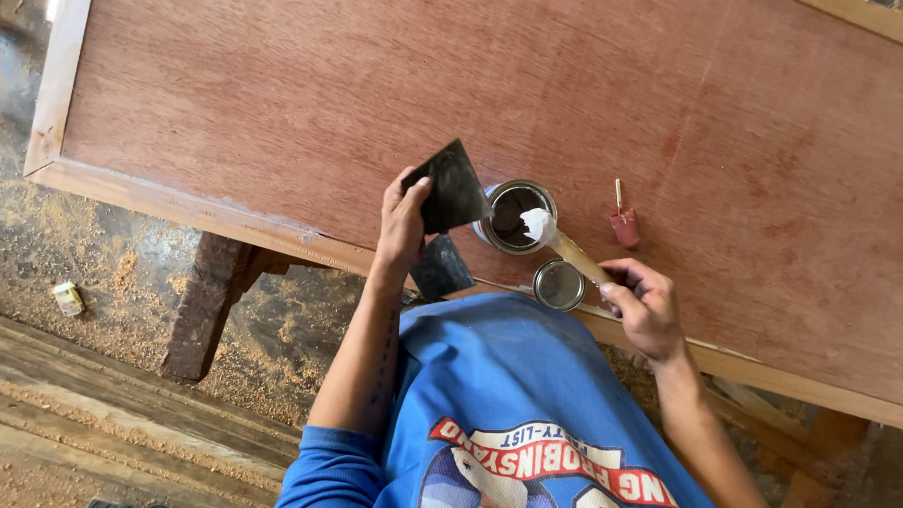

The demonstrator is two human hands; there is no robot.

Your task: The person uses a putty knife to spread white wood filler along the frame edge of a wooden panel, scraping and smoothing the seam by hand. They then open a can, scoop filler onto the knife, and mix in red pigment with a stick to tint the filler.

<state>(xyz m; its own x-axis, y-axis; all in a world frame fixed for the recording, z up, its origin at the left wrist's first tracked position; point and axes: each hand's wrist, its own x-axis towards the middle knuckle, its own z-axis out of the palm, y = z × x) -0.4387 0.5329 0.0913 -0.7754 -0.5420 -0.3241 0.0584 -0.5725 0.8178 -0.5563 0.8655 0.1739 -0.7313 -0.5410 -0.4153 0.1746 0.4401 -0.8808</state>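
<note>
left hand [403,222] fingers gripped black scraper [452,189] | right hand [645,306] fingers clenched on wooden stick [572,253], white-putty tip over open tin [514,215] | lid [558,285] beside tin on plywood panel [277,88]

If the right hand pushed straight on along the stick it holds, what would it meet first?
Most likely the open tin. The right hand grips a wooden stick whose white-coated tip already sits at the tin's rim, so little lies between them. Depth is hard to judge from above.
</note>
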